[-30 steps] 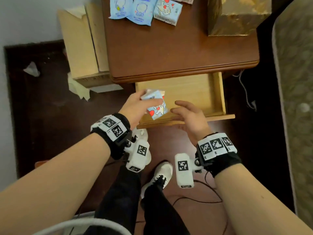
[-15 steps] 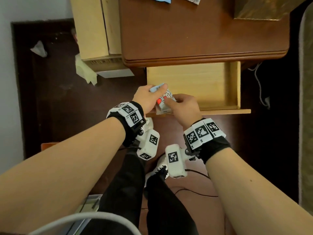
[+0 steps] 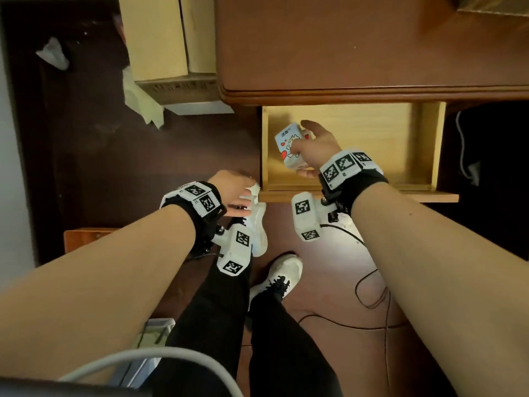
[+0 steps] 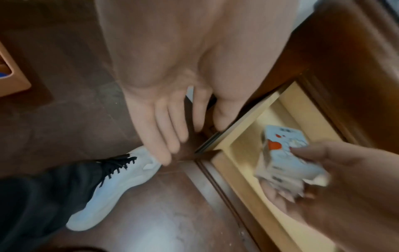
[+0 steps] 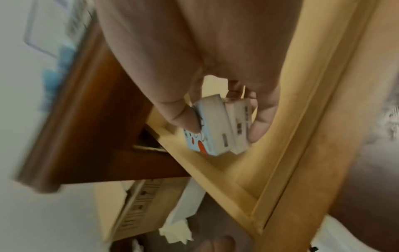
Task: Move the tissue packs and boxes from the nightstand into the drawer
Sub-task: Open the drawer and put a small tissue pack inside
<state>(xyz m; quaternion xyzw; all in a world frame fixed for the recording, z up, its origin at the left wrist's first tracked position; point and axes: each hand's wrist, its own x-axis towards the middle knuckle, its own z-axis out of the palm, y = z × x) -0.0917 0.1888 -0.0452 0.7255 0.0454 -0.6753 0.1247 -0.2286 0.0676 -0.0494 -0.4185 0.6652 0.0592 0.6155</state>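
Observation:
My right hand (image 3: 310,147) grips small light-blue tissue packs (image 3: 290,146) with red hearts, held tilted over the left part of the open drawer (image 3: 372,138). The right wrist view shows two packs (image 5: 218,129) pinched together between thumb and fingers (image 5: 257,131), above the drawer's pale wood floor (image 5: 280,136). My left hand (image 3: 237,193) hangs outside the drawer's front left corner, holding nothing; its fingers (image 4: 168,134) are straight in the left wrist view, where the packs (image 4: 285,153) show at the right. The brown nightstand top (image 3: 357,47) lies above the drawer.
A gold box corner (image 3: 495,7) shows at the nightstand's far right. A cardboard box (image 3: 160,38) and crumpled paper (image 3: 143,107) sit left of the nightstand. My white shoes (image 3: 280,276) and a black cable (image 3: 372,296) are on the floor below the drawer.
The left hand let go of the packs and drew back to the left of the drawer front. The right hand took them and carried them into the drawer's left part.

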